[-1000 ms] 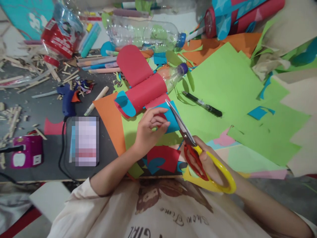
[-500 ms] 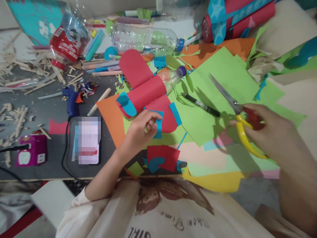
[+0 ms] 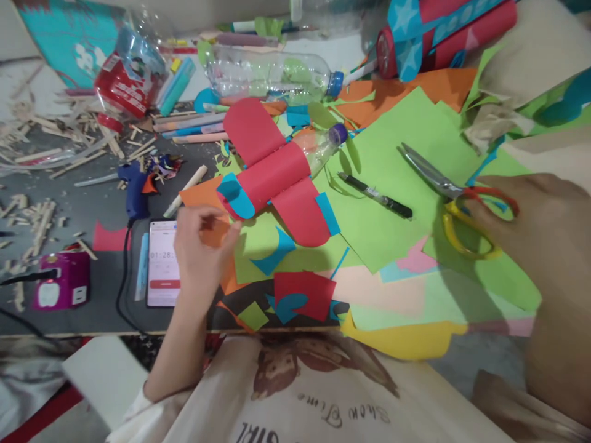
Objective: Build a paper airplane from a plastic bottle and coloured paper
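Observation:
My left hand [image 3: 201,246] is raised at the right side of the phone [image 3: 161,264], partly covering it; its fingers are bent and the thumb stands apart, with nothing visible between them. Yellow-and-red-handled scissors [image 3: 446,184] are in my right hand [image 3: 535,221], blades pointing up and left over green paper [image 3: 410,132]. Between the hands lies a red paper-wrapped bottle [image 3: 277,178] with a purple cap, rounded red wings and blue paper tabs. A cut blue paper piece [image 3: 274,253] lies just below it.
A black pen [image 3: 375,195] rests on the green paper. At left are a blue glue gun [image 3: 135,191], its cord and wood scraps. A clear bottle [image 3: 277,72] lies behind, with a red-and-blue paper model [image 3: 410,40] to its right. Red paper [image 3: 305,292] lies near the front edge.
My left hand has moved left, leaving the blue paper piece on the table. My right hand and the scissors have shifted slightly right, and the blades have turned flatter.

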